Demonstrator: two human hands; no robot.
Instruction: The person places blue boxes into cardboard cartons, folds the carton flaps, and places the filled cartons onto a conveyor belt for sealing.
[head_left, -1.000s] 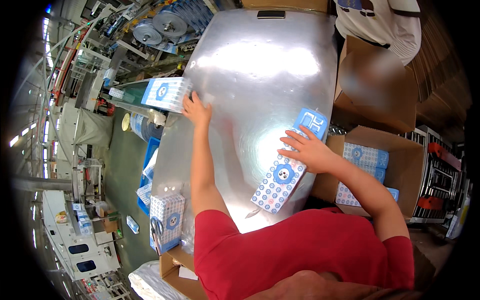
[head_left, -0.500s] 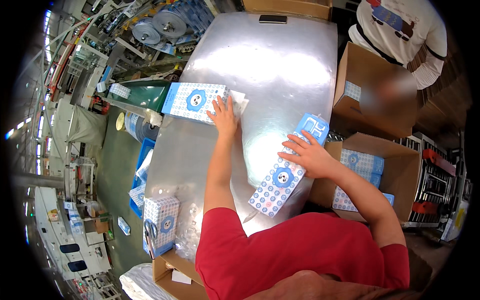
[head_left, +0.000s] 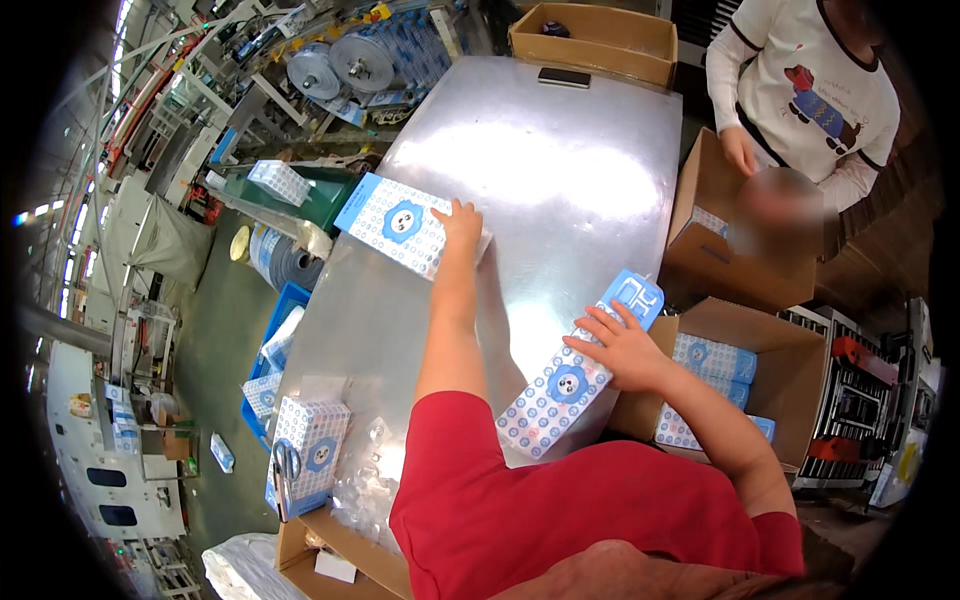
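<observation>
My left hand [head_left: 460,232] has its fingers bent over the right end of a blue-and-white printed pack [head_left: 385,215], which has a round cartoon animal face on it. That pack's blue end lies at the green conveyor, on the left edge of the metal table. My right hand [head_left: 625,350] lies across a second, narrower printed pack [head_left: 545,412], its fingers spread over the upper face; the thumb is hidden. This pack slants across the table's right edge, its blue end away from me. Another pack [head_left: 280,183] sits on the green conveyor [head_left: 325,198].
Cartons [head_left: 810,375] holding packs stand to the right; a co-worker [head_left: 800,90] stands behind one. A phone [head_left: 564,77] and another carton [head_left: 595,40] are at the far end. Near left, scissors [head_left: 286,465] rest against an upright pack [head_left: 318,440], beside crumpled clear film [head_left: 365,495].
The whole view has shifted. Under my left hand the pack has turned slightly clockwise. The pack on the conveyor has come closer to the table. My right hand stays on its pack.
</observation>
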